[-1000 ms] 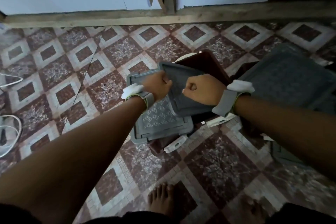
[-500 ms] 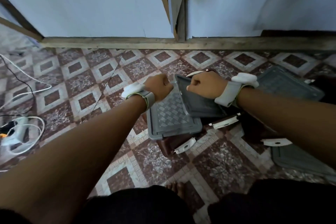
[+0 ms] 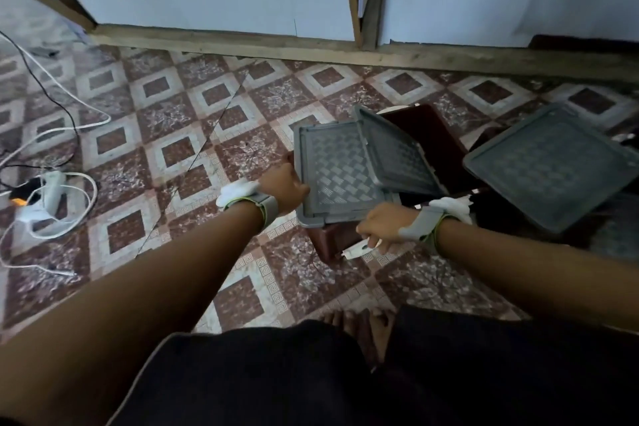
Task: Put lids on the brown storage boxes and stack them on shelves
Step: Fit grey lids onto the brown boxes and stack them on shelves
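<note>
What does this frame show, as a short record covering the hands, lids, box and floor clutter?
left hand: grips the left edge of the flat lid
right hand: fingers hold the white latch at the box front
flat lid: lies on the brown box
tilted lid: leans across the flat lid, not seated
spare lid: lies apart at the right
floor: power strip at the left

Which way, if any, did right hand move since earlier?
Yes: right hand came toward the person, from the flat lid's far edge to the white latch at its near corner.
</note>
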